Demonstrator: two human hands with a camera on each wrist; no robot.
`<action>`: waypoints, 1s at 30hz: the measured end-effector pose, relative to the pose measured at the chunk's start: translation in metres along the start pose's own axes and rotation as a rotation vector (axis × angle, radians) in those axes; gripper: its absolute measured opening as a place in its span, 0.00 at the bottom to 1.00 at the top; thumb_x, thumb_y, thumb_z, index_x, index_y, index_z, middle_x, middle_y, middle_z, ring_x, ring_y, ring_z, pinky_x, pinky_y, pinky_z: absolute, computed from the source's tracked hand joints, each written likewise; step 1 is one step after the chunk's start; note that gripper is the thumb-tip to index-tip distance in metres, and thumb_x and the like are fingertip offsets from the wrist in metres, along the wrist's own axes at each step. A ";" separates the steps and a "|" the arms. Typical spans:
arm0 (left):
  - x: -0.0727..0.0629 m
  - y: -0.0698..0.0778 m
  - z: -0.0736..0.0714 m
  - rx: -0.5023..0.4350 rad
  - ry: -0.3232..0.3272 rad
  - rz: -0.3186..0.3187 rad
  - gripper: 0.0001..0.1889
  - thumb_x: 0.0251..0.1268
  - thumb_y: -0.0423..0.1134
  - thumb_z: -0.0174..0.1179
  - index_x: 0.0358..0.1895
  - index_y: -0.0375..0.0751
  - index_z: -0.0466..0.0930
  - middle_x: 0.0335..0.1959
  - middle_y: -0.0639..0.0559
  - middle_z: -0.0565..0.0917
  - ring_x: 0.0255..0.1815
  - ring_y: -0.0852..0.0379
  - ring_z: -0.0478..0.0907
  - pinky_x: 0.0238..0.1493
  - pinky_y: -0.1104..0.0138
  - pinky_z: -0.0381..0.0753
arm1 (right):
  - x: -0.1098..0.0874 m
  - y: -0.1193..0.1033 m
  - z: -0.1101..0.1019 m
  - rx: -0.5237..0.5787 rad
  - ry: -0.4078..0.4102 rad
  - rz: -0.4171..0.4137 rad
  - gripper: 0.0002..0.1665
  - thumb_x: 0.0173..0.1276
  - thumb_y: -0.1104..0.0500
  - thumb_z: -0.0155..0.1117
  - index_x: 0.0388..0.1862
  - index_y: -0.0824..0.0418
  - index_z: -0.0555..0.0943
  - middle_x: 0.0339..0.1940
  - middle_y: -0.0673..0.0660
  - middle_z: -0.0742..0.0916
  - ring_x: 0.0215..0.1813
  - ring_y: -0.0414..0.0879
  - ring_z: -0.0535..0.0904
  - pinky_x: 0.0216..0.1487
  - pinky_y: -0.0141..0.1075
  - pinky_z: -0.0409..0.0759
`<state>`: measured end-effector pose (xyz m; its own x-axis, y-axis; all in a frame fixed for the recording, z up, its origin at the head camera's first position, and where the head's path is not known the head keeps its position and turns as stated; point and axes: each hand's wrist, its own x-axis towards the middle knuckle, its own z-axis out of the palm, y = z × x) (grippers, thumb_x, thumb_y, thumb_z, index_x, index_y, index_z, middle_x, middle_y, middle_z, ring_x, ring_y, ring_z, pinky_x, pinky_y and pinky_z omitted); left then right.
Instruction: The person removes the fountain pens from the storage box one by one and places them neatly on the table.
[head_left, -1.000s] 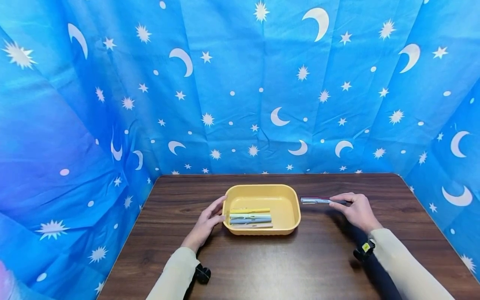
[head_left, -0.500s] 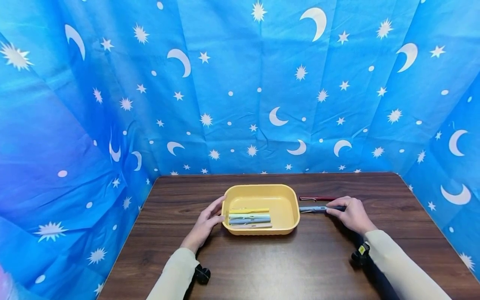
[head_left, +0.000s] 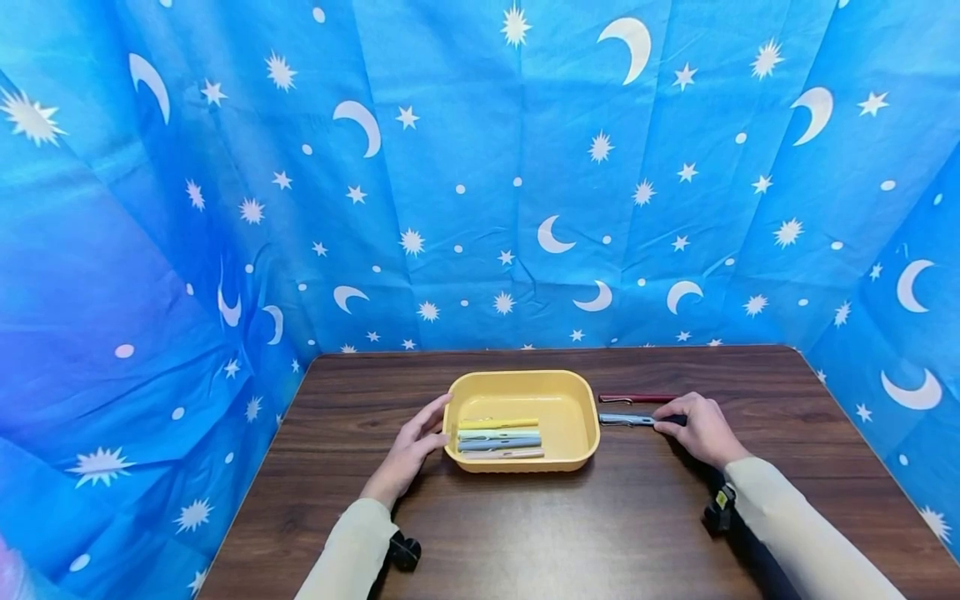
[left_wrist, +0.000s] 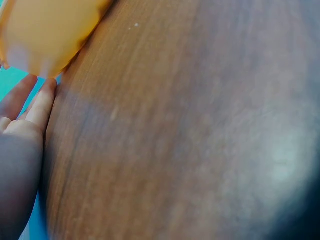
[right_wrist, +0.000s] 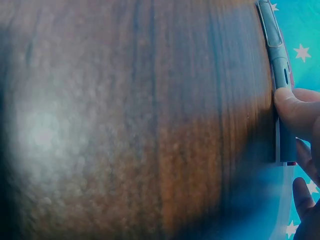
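Note:
My right hand [head_left: 701,429] pinches a grey-blue pen [head_left: 627,419] between thumb and fingers, to the right of a yellow plastic box. In the right wrist view the pen [right_wrist: 277,55] lies along the tabletop, its wire clip at the far end and my thumb on its barrel. Just behind it a dark red pen [head_left: 633,398] lies parallel on the table. My left hand [head_left: 405,454] rests against the left end of the yellow box [head_left: 523,465], fingers extended at its wall. Inside the box, toward its left, lie several pens: a yellow one [head_left: 498,423], a pale green, a blue-grey and a beige one.
The dark wood table [head_left: 540,542] carries the box near its far edge. A blue cloth [head_left: 480,167] with stars and moons hangs behind and at both sides.
My right hand has come toward me with the grey-blue pen, away from beside the dark red pen, and put it down on the table. The left hand stays at the box.

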<state>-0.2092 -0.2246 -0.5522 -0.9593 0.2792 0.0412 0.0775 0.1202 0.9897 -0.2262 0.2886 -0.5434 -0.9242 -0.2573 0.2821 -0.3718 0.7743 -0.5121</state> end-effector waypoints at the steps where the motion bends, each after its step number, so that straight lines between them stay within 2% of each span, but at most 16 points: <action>1: 0.000 0.000 0.000 0.000 0.001 -0.001 0.35 0.76 0.32 0.58 0.83 0.52 0.62 0.83 0.42 0.63 0.83 0.42 0.60 0.71 0.71 0.71 | 0.000 0.000 0.000 -0.005 -0.002 -0.002 0.06 0.64 0.65 0.78 0.39 0.56 0.94 0.39 0.53 0.93 0.48 0.56 0.83 0.53 0.60 0.83; 11: -0.001 0.001 0.001 0.002 0.001 -0.006 0.35 0.76 0.31 0.57 0.83 0.50 0.62 0.83 0.42 0.62 0.83 0.42 0.60 0.77 0.59 0.68 | 0.000 0.003 -0.001 -0.062 0.008 -0.022 0.06 0.65 0.65 0.77 0.40 0.57 0.94 0.40 0.54 0.93 0.49 0.56 0.83 0.55 0.60 0.81; 13: -0.001 0.000 0.000 -0.001 0.000 -0.005 0.35 0.76 0.31 0.57 0.83 0.50 0.61 0.83 0.42 0.62 0.83 0.42 0.60 0.77 0.60 0.68 | -0.001 0.003 -0.001 -0.069 0.007 -0.031 0.06 0.65 0.65 0.77 0.40 0.58 0.94 0.40 0.54 0.93 0.49 0.57 0.83 0.55 0.61 0.80; 20: -0.001 -0.001 -0.001 -0.014 -0.007 0.010 0.34 0.76 0.31 0.57 0.83 0.49 0.61 0.84 0.43 0.61 0.83 0.41 0.58 0.71 0.73 0.70 | 0.000 0.003 -0.001 -0.086 0.026 -0.049 0.06 0.65 0.64 0.77 0.40 0.59 0.93 0.40 0.55 0.93 0.48 0.56 0.84 0.53 0.59 0.82; 30: -0.001 0.000 0.000 -0.007 -0.005 0.008 0.35 0.76 0.31 0.57 0.83 0.50 0.62 0.84 0.43 0.61 0.84 0.42 0.58 0.72 0.73 0.69 | 0.001 0.002 -0.002 -0.080 0.029 -0.040 0.06 0.65 0.64 0.77 0.41 0.60 0.93 0.40 0.56 0.93 0.49 0.58 0.84 0.54 0.61 0.82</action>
<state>-0.2085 -0.2251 -0.5519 -0.9574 0.2847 0.0482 0.0829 0.1114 0.9903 -0.2274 0.2910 -0.5422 -0.9056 -0.2728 0.3246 -0.3989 0.8079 -0.4339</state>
